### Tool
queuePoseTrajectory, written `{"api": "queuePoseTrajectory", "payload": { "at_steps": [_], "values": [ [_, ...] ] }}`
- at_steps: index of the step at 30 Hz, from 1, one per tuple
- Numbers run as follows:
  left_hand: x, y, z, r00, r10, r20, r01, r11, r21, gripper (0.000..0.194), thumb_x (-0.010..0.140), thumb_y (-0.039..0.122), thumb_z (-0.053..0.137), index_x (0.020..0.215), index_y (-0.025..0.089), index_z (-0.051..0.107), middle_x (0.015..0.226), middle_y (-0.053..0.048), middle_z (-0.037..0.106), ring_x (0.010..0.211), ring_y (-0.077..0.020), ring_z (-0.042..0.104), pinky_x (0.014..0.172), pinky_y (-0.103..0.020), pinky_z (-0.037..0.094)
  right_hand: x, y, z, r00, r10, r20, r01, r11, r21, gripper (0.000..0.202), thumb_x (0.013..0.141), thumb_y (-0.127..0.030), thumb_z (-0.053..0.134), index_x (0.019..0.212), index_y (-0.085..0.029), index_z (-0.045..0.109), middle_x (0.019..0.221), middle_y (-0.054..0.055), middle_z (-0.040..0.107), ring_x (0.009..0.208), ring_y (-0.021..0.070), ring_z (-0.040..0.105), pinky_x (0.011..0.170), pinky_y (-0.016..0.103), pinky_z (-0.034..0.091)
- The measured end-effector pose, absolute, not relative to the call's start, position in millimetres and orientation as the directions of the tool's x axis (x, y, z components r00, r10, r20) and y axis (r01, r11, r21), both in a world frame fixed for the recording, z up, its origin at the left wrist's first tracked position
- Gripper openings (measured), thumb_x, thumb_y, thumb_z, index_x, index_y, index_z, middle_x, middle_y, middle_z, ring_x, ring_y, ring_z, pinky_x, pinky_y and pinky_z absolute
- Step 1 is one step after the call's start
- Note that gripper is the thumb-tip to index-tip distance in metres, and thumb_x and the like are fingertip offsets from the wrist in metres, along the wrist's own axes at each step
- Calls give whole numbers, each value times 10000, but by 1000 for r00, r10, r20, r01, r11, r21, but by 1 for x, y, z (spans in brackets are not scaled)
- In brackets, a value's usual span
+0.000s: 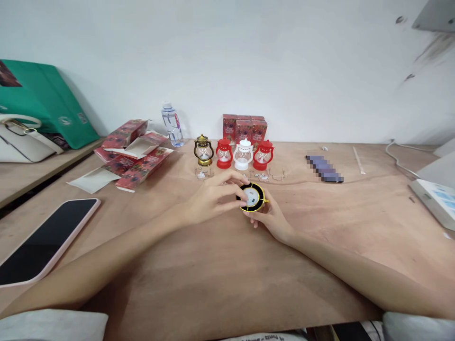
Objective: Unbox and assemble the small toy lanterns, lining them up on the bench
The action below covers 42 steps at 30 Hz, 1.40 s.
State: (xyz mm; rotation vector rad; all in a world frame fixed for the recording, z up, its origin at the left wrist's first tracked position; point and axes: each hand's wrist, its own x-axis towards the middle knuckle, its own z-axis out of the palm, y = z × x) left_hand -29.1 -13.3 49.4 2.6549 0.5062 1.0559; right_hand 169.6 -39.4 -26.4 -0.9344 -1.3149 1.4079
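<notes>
Black-and-gold lantern [253, 194] lay between our hands, nearer us than the white lantern [242, 166]. Our right hand [277, 221] gripped its side, fingers curling beneath, probably to steady it while its round pale-centred face was turned up for us to see. We held our left hand [209, 200] with fingers spread at its rim and pale centre, likely to feel the face; we could not tell whether they pinched anything. Upright red lanterns [224, 164] flanked the white lantern, seemingly lined up so we could reach them easily
</notes>
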Motion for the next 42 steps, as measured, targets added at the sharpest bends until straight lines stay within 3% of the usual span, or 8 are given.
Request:
{"api": "queuePoseTrajectory", "payload": {
  "at_steps": [9,17,19,26,29,31,37,42],
  "values": [
    [-28,-22,59,694,447,564,254,-885,390,131,873,271,577,845,203,686,1005,-58,561,947,-156,579,831,-298,515,170,-43,-23,-297,954,42,-134,1,-991,541,631,-277,788,1043,-245,438,816,-56,590,484,47,529,414,186,462],
    [-20,-28,46,660,420,622,397,-899,187,165,923,196,442,836,167,578,958,-60,593,830,-140,583,733,-266,482,170,-43,-24,-328,944,42,-110,6,-994,520,661,-289,771,1045,-245,424,800,-61,575,475,52,539,412,190,470],
    [-19,-31,43,598,464,654,424,-875,233,169,935,204,399,840,175,535,900,-47,611,778,-132,594,689,-251,479,170,-43,-24,-333,942,47,-111,10,-994,521,651,-279,777,1038,-245,429,824,-58,572,479,43,533,416,183,470],
    [-7,11,56,245,725,644,281,-689,669,131,954,281,369,881,187,424,722,16,594,613,-104,588,606,-235,480,168,-44,-24,-338,938,74,-143,27,-989,513,644,-283,779,1025,-254,437,861,-49,561,521,39,518,445,182,477],
    [23,57,49,292,747,597,362,-665,654,117,886,229,489,793,159,492,775,-10,587,720,-120,564,698,-259,466,168,-45,-24,-369,926,82,-161,23,-987,516,621,-260,786,1006,-253,442,922,-37,556,551,35,517,472,185,492],
    [51,79,40,449,777,442,417,-619,665,115,872,221,530,793,140,548,832,-31,603,790,-141,557,762,-296,467,168,-45,-24,-373,924,80,-173,15,-985,528,600,-254,795,996,-252,445,918,-38,551,573,43,520,471,183,489],
    [126,89,23,588,764,265,388,-554,736,280,904,334,539,1102,139,572,1087,-79,598,924,-171,598,800,-366,525,167,-43,-22,-382,921,81,-204,1,-979,547,580,-279,808,979,-255,435,858,-48,553,527,41,504,432,176,449],
    [140,91,21,614,772,164,383,-473,793,310,911,342,525,1160,160,559,1180,-89,569,1004,-199,583,855,-396,517,166,-42,-21,-382,920,85,-217,0,-976,546,573,-296,812,968,-256,437,856,-48,553,503,38,506,418,180,440]
  ]
}}
